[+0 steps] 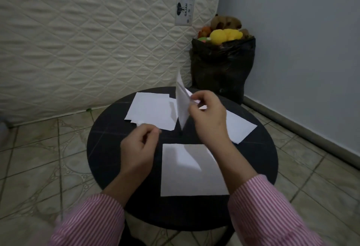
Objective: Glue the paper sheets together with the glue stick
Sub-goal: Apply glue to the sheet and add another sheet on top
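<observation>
A round black table [109, 148] carries several white paper sheets. One sheet [192, 175] lies flat near the front, partly under my right forearm. A small stack [152, 109] lies at the back left, and another sheet [239, 126] lies at the right. My right hand [208, 113] pinches a paper sheet [182, 99] and holds it upright on edge above the table's middle. My left hand [140, 144] hovers over the table left of centre, fingers curled; something small and pale may sit at its fingertips, but blur hides it. I cannot make out a glue stick.
A quilted mattress [87, 41] leans against the wall behind the table. A black bag [222, 66] full of soft toys stands in the back right corner. Tiled floor [39, 158] surrounds the table, and a grey wall [302, 41] runs along the right.
</observation>
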